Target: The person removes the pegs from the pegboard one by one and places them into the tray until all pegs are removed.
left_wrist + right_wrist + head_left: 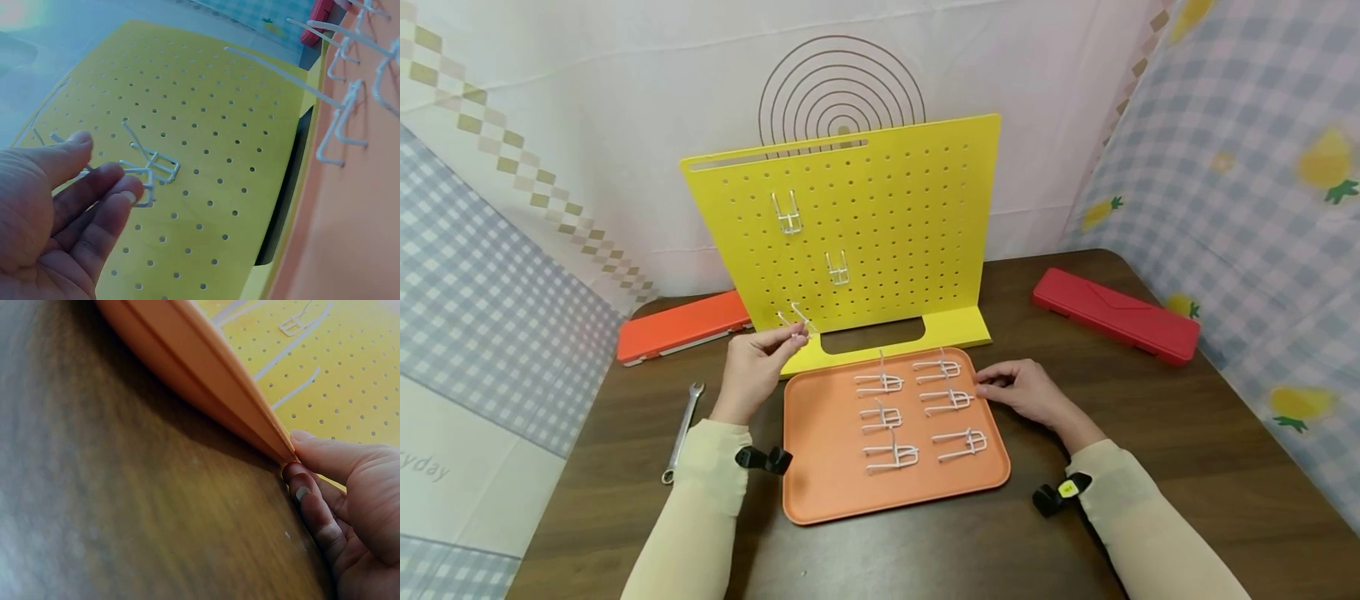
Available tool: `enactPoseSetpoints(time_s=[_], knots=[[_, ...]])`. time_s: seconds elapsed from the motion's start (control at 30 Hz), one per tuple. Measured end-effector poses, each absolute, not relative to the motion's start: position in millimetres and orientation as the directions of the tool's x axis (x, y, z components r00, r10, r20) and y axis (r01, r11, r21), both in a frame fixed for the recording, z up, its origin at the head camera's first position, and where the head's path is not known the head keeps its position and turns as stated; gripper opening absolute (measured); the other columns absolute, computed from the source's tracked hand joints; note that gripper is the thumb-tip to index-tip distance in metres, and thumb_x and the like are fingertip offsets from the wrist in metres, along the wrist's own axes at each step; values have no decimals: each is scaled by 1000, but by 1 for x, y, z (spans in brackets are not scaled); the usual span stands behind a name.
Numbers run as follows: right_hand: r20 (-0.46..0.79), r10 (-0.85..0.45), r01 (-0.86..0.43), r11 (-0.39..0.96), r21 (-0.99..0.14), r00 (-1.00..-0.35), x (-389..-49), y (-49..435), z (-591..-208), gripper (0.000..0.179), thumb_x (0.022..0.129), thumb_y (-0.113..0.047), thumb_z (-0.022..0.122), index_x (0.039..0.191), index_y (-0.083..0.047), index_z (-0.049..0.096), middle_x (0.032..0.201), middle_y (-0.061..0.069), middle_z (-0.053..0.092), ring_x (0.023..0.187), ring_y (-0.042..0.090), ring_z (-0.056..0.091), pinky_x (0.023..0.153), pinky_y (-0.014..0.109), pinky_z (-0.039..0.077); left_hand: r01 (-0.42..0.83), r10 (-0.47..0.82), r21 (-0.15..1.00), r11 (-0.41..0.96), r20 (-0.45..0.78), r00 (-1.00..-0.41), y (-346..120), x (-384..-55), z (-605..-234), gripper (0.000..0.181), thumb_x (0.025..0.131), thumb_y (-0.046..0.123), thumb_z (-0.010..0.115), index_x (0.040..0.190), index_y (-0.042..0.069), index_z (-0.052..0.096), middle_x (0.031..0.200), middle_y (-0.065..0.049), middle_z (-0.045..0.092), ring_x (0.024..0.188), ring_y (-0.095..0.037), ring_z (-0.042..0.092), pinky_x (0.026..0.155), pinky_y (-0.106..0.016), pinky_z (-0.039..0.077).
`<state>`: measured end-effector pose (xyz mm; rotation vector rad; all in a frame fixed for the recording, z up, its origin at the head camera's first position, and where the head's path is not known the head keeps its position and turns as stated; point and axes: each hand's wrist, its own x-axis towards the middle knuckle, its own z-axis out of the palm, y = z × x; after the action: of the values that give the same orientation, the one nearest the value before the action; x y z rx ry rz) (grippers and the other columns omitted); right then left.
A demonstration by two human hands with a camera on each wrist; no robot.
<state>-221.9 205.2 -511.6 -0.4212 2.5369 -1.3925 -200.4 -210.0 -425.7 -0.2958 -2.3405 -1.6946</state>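
My left hand [754, 367] pinches a white wire pegboard hook [149, 187] between thumb and fingertips, its two prongs pointing up in front of the lower left of the yellow pegboard [917, 225]. Part of that hook is hidden behind the fingers. At the right side of the orange tray [827, 492], my right hand [1026, 390] grips the rim, thumb above and fingertips beneath, as the right wrist view shows. Several more white hooks lie in the tray, among them a front right hook [972, 442]. An upper hook [789, 218] and a lower hook [838, 271] hang on the board.
A wrench [683, 433] lies on the dark wooden table [865, 567] left of the tray. An orange-red case [681, 327] sits behind it, partly behind the pegboard; a red case [1116, 315] lies at the back right. Patterned cloth [1015, 75] hangs around the table.
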Motion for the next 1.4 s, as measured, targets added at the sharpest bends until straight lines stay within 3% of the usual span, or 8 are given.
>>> enactPoseSetpoints(time_s=[0.23,0.53,0.73,0.97,1.13,1.4], knots=[[-60,-342,-134,516,-846,-938,-223,205,-512,28,84,-30,76,106,-12,75,95,3,70,83,19,62,71,31,52,326,-6,855,403,358,-934,-202,-188,-435,24,88,6,69,112,0,71,105,-13,70,94,-21,69,72,-18,54],[-65,-322,-124,531,-839,-944,-222,206,-510,28,83,-31,77,105,-14,75,96,2,71,82,18,62,70,30,52,405,22,780,476,450,-893,-196,-185,-437,21,88,14,70,109,8,75,99,-4,73,85,-11,69,67,-19,54],[-64,-321,-127,539,-833,-945,-222,206,-509,26,83,-30,77,105,-15,76,96,1,71,82,17,63,70,30,52,435,88,688,581,479,-873,-197,-184,-441,18,87,12,72,103,6,76,94,-4,74,62,-9,61,49,-20,45],[-69,-318,-122,543,-831,-946,-222,205,-511,29,83,-32,77,105,-14,75,96,2,71,82,18,62,70,30,52,447,162,653,611,450,-878,-199,-187,-448,9,85,10,74,91,5,79,87,-3,73,66,-9,63,55,-23,51],[-65,-328,-128,532,-837,-942,-222,205,-512,30,83,-31,76,107,-12,75,97,3,71,83,18,62,70,29,52,399,193,637,659,370,-909,-202,-188,-453,7,86,14,74,89,10,79,81,3,69,66,-10,56,55,-26,45],[-60,-335,-134,528,-839,-940,-223,205,-512,29,84,-30,76,106,-12,75,95,3,71,83,19,62,70,30,52,337,216,659,672,261,-941,-207,-191,-463,8,87,13,72,85,11,79,85,2,70,67,-14,53,56,-27,42]])
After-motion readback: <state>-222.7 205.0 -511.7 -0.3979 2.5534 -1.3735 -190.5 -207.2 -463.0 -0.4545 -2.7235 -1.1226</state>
